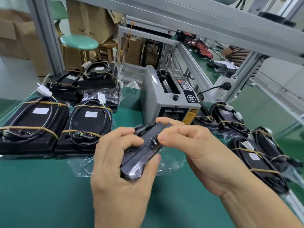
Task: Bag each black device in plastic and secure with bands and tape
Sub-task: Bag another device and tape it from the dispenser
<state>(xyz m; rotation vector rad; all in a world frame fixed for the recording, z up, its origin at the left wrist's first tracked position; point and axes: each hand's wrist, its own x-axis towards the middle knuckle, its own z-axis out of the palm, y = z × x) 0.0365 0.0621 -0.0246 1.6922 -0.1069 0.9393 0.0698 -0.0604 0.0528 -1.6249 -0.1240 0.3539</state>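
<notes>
A black device point(141, 153) is held on edge above the green table, inside a clear plastic bag point(82, 168) that spreads out on the mat beneath it. My left hand point(118, 175) grips the device's near end, fingers over the top and thumb on its right side. My right hand point(185, 145) holds the far end with curled fingers. Bagged, banded devices point(32, 122) lie in rows on the left. More banded devices point(256, 160) lie on the right.
A grey tape dispenser machine point(164, 99) stands just behind my hands. Aluminium frame posts point(44, 35) rise at the left and right. A green stool point(79, 41) and cardboard boxes point(88, 18) are beyond the table.
</notes>
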